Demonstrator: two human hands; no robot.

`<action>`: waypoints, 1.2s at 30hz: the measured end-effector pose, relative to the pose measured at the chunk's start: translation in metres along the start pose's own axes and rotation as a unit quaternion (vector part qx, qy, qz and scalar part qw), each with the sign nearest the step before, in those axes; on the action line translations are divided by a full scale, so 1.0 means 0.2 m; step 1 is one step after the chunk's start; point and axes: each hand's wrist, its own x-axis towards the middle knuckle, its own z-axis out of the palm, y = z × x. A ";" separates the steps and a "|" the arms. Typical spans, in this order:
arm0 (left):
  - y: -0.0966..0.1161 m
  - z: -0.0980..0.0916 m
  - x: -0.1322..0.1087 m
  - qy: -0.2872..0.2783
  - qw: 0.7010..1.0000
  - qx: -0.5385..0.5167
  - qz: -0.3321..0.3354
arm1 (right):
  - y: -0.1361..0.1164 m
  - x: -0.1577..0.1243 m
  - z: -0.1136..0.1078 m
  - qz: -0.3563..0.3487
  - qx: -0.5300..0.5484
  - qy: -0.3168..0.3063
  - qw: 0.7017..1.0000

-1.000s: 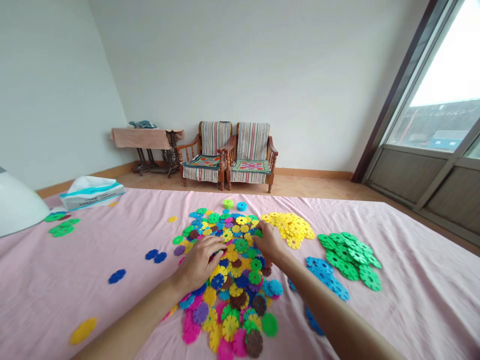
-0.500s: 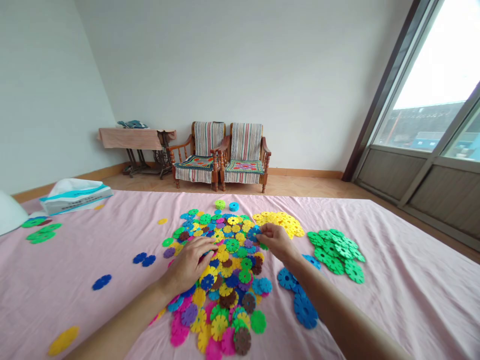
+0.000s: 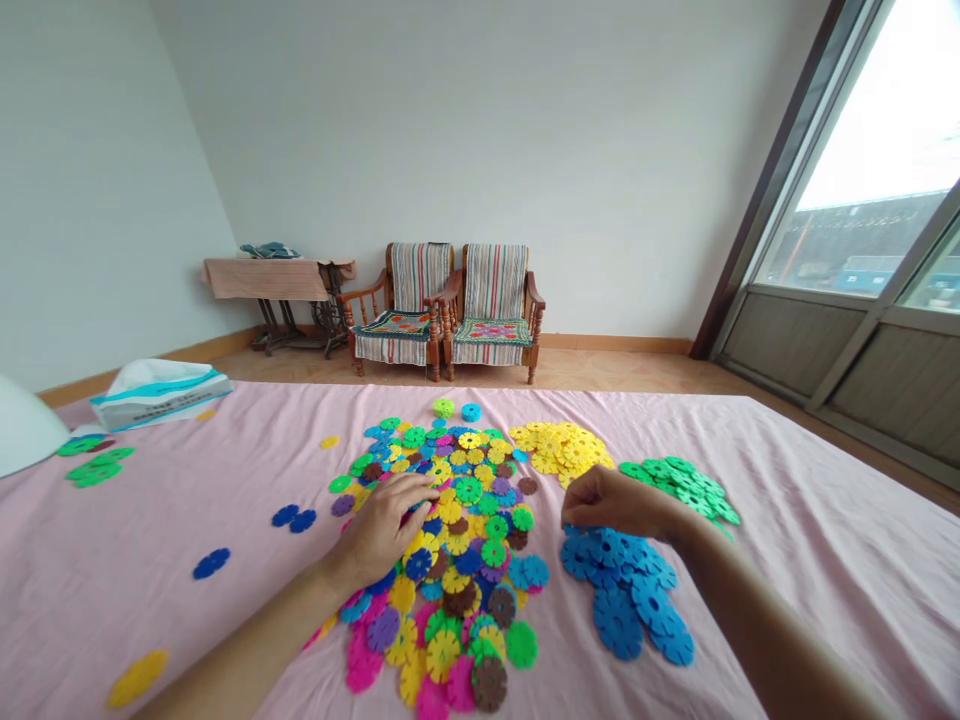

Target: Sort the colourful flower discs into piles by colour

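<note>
Many notched plastic discs in mixed colours form a pile (image 3: 457, 540) on the pink cloth (image 3: 247, 450). My left hand (image 3: 390, 525) rests on the pile's left side, fingers slightly spread, with nothing held in it. Over the back edge of a pile of large blue discs (image 3: 619, 600) is my right hand (image 3: 607, 500), its fingers pinched together and pointing down. Whatever lies between those fingertips is hidden. A yellow pile (image 3: 562, 447) sits just behind my right hand. Green discs (image 3: 682, 480) lie beyond my right wrist, partly covered by it.
Two small stacks, lime (image 3: 443, 408) and light blue (image 3: 471, 411), stand behind the mixed pile. At the left are dark blue discs (image 3: 211, 563), green discs (image 3: 100, 467), a tissue pack (image 3: 161, 395) and a white rounded object (image 3: 26, 430). Two chairs (image 3: 491, 335) stand beyond the cloth.
My right hand has moved right, from the mixed pile's edge to the blue pile. The blue disc at its fingertips has left the mixed pile. My left hand has stayed on the pile.
</note>
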 end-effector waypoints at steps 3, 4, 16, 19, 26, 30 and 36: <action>0.00 0.00 0.00 0.007 1.000 -0.001 -0.003 | 0.03 -0.01 -0.03 0.012 -0.044 0.030 0.999; 0.00 0.00 0.00 0.008 1.000 -0.001 -0.004 | 0.03 0.01 -0.02 0.011 -0.059 0.061 0.996; 0.01 0.00 0.00 -0.002 1.000 0.002 -0.001 | -0.26 0.33 0.39 -0.073 -0.229 0.140 0.960; 0.01 -0.01 0.00 -0.002 1.000 0.003 0.000 | -0.28 0.38 0.42 -0.087 -0.282 0.125 0.947; 0.02 -0.01 0.01 0.000 1.000 -0.004 -0.002 | -0.30 0.38 0.48 -0.083 -0.401 0.129 0.903; 0.02 -0.01 0.01 0.010 1.000 -0.007 0.002 | -0.31 0.34 0.51 -0.087 -0.404 0.160 0.897; 0.00 0.00 0.00 0.006 1.000 0.004 0.006 | -0.20 0.22 0.29 0.006 -0.366 0.264 0.892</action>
